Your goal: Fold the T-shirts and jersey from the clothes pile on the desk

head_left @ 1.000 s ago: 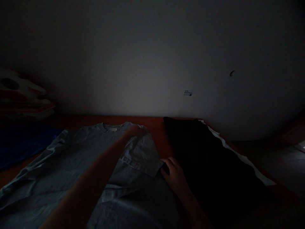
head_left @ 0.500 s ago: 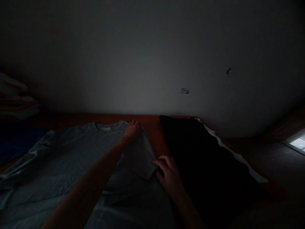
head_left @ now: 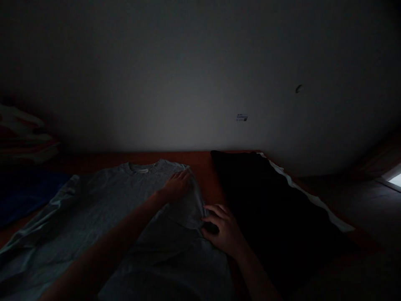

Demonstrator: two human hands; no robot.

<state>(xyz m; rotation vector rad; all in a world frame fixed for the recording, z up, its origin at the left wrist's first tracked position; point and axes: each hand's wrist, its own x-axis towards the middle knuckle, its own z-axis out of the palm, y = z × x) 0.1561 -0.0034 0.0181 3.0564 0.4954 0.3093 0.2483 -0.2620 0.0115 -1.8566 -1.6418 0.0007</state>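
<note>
A grey shirt [head_left: 125, 200] lies spread on a reddish-brown surface [head_left: 206, 171], its neckline toward the wall. My left hand [head_left: 178, 186] rests on the shirt near the right shoulder, fingers bent over the cloth by the sleeve; whether they grip it is too dark to tell. Further right and nearer, my right hand [head_left: 221, 225] pinches the edge of the sleeve between thumb and fingers.
Black cloth [head_left: 260, 200] lies to the right with a white edge [head_left: 313, 200] showing beyond it. At the left are blue fabric [head_left: 31, 188] and a stack of folded cloth [head_left: 28, 138]. A pale wall [head_left: 175, 83] rises behind, bearing a small label [head_left: 242, 118].
My left hand has slid slightly right and nearer along the shoulder. The sleeve edge by my right hand is now gathered and turned differently. The view has shifted slightly.
</note>
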